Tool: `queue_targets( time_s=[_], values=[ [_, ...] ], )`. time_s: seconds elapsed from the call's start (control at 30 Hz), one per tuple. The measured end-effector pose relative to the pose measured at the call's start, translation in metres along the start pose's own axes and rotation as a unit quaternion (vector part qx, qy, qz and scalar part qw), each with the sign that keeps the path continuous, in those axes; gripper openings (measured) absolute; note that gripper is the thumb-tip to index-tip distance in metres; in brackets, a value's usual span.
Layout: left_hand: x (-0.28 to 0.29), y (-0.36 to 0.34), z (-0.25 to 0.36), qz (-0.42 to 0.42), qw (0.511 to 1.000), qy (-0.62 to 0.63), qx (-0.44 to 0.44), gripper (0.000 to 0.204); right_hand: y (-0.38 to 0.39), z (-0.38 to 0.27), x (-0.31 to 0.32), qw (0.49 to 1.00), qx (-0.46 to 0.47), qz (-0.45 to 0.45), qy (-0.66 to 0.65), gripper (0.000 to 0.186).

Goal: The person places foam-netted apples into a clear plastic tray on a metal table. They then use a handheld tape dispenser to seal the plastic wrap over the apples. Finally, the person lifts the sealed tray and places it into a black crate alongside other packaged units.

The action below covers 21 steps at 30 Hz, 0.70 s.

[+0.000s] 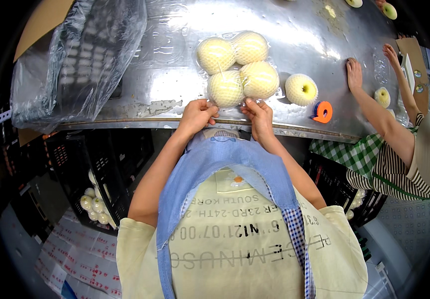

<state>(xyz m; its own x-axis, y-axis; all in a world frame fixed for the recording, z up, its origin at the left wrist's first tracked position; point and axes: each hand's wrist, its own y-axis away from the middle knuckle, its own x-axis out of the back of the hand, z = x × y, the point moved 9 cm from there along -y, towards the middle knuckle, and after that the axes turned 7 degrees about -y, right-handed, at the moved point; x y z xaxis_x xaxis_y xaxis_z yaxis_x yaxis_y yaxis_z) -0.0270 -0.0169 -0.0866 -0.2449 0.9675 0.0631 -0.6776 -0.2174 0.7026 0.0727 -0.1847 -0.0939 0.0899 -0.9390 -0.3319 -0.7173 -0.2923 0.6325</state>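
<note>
A clear plastic pack of pale round fruit (225, 88) in foam nets, several in a square cluster, lies on the steel table (165, 70) just above my hands. My left hand (197, 115) is closed on the pack's lower left edge. My right hand (258, 117) pinches the lower right edge of the same pack. Close by on the right, a single netted pale fruit (301, 89) shows its yellow-green hollow, and an orange tape dispenser (323, 112) lies below it.
Plastic sheeting (80, 65) in a cardboard box fills the upper left. Black crates (100, 164) holding fruit stand under the table. At right, a co-worker's arms (384, 112) reach onto the table near more fruit (382, 97) and cardboard (414, 74).
</note>
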Motion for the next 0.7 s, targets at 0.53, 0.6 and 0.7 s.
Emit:
queue_targets(
  time_s=[0.53,0.6,0.7],
  values=[
    [0.023,0.004,0.008,0.054,0.998,0.023,0.006,0.016,-0.002,-0.019,0.02,0.998,-0.017,-0.055,-0.035,0.04],
    [0.037,0.002,0.002,0.094,0.993,0.077,0.0,0.014,-0.003,-0.038,0.032,0.998,0.036,-0.018,-0.051,0.045],
    [0.055,0.001,-0.006,0.168,0.965,0.197,-0.033,0.014,-0.016,-0.061,0.038,0.991,0.089,-0.016,0.102,0.036]
  ],
)
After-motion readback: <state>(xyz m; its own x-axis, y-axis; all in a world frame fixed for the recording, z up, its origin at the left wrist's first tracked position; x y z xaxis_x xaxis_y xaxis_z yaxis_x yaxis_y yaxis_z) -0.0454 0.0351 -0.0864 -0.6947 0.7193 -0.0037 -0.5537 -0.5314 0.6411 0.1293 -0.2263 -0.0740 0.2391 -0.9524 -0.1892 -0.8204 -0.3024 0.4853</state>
